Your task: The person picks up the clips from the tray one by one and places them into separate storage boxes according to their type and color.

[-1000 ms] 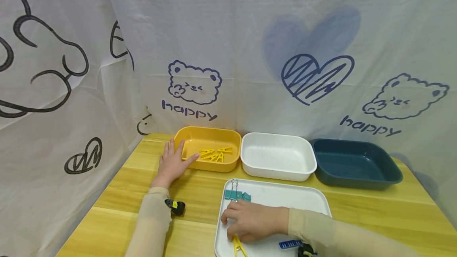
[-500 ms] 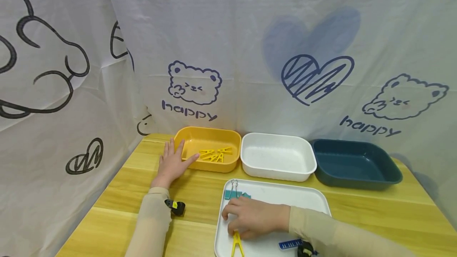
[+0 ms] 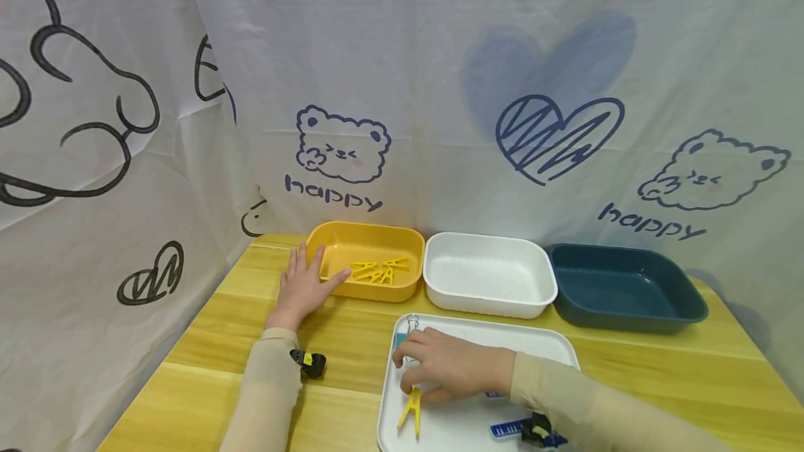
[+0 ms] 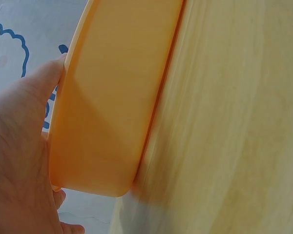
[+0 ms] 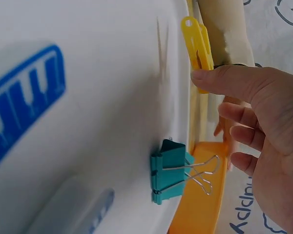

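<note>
My right hand (image 3: 457,363) pinches a yellow clothespin (image 3: 411,411) between thumb and fingers, above the white tray (image 3: 384,431). In the right wrist view the clothespin (image 5: 196,44) sticks out past the thumb tip, lifted off the tray. A teal binder clip (image 5: 168,170) with wire handles stands on the tray near this hand, which partly hides it in the head view. My left hand (image 3: 301,295) rests with spread fingers on the left end of the yellow bin (image 3: 377,291). Several yellow clothespins (image 3: 380,273) lie inside that bin.
A white bin (image 3: 490,305) and a dark blue bin (image 3: 628,319) stand right of the yellow one, in a row behind the tray. Blue pieces with white bars (image 3: 509,430) lie on the tray, partly under the right forearm. A patterned cloth (image 3: 440,180) hangs behind.
My right hand has risen slightly away from the tray's front with the clothespin, now more fully in sight. It covers more of the teal clip. My left hand has stayed put.
</note>
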Demonstrator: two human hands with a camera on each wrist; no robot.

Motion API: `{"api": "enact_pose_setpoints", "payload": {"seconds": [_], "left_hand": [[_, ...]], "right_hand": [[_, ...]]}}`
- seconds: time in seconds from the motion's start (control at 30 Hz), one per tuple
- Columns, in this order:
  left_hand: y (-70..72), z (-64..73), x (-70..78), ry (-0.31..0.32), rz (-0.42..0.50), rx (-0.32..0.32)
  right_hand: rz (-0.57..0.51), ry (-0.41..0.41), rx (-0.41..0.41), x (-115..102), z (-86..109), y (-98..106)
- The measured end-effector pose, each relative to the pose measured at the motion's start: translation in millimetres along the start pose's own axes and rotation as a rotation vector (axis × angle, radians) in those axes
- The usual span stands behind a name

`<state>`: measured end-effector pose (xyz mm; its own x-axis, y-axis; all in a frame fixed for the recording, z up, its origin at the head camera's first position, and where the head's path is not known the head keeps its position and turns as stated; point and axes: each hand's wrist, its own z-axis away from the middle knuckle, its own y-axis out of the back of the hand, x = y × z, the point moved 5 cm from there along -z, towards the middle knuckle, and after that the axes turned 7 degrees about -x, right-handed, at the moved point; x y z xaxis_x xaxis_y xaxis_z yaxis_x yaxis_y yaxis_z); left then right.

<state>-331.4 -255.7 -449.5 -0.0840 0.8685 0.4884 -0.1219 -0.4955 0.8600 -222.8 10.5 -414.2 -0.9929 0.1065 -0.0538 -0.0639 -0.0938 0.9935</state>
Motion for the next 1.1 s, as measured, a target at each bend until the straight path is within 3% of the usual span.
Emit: {"api": "enact_pose_setpoints", "payload": {"seconds": [0.27,0.6,1.1], "left_hand": [[4.7,3.4,6.3,0.001,0.005,0.008],[2.9,2.8,4.4,-0.004,-0.056,0.033],[3.4,3.6,6.1,-0.008,-0.119,0.052]], "right_hand": [[0.021,-0.059,0.050,8,-0.9,13],[0.022,-0.067,0.140,25,-4.7,29],[-0.061,-0.272,0.168,61,-15.4,51]]}}
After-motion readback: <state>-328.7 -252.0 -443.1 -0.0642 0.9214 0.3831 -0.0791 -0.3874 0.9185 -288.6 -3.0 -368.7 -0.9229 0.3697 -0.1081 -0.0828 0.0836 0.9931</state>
